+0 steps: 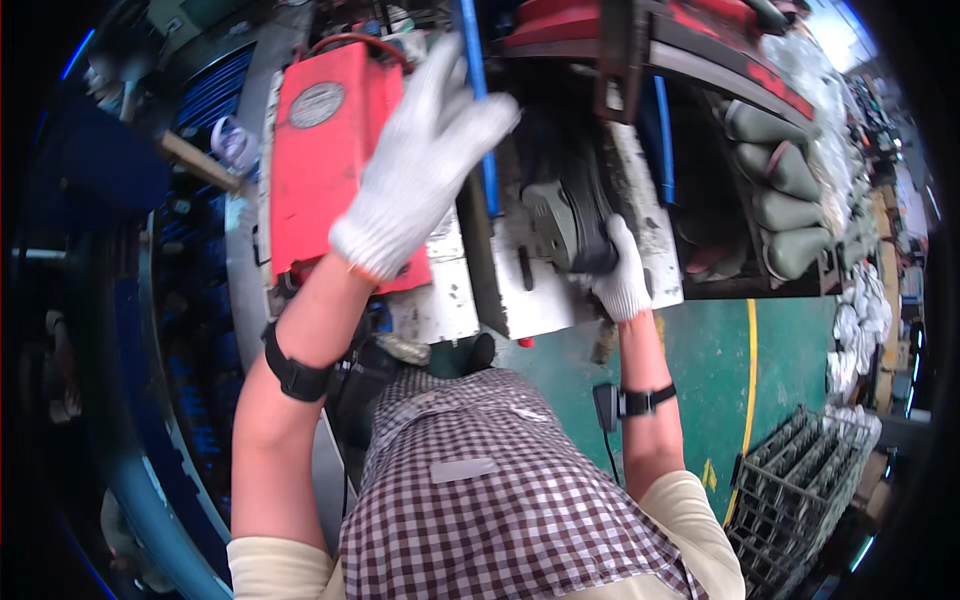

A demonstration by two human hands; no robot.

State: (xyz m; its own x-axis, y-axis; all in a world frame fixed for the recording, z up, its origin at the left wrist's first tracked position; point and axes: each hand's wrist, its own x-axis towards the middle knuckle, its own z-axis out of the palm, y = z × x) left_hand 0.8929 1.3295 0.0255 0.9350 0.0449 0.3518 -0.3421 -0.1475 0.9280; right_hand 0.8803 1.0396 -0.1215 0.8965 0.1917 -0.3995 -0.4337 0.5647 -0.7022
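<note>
My left hand (pixel 425 160), in a white knit glove, is raised over the right side of a red metal box (pixel 325 150). Its fingers and thumb are spread, slightly blurred, with nothing in them. My right hand (pixel 625 275), gloved alike, grips the near end of a dark boot-like piece (pixel 585 215) with a grey-green sole or heel part. That piece lies tilted over a white, scuffed bench top (pixel 530 305). The thumb shows along its right side; the other fingers are hidden. Its far end is dark and smeared by motion.
Blue upright bars (pixel 479 120) stand between the red box and the boot piece. A red machine part (pixel 700 60) overhangs the far side. Several grey-green boots (pixel 790 210) sit on a rack at right. A metal wire rack (pixel 800 480) stands on the green floor (pixel 700 340).
</note>
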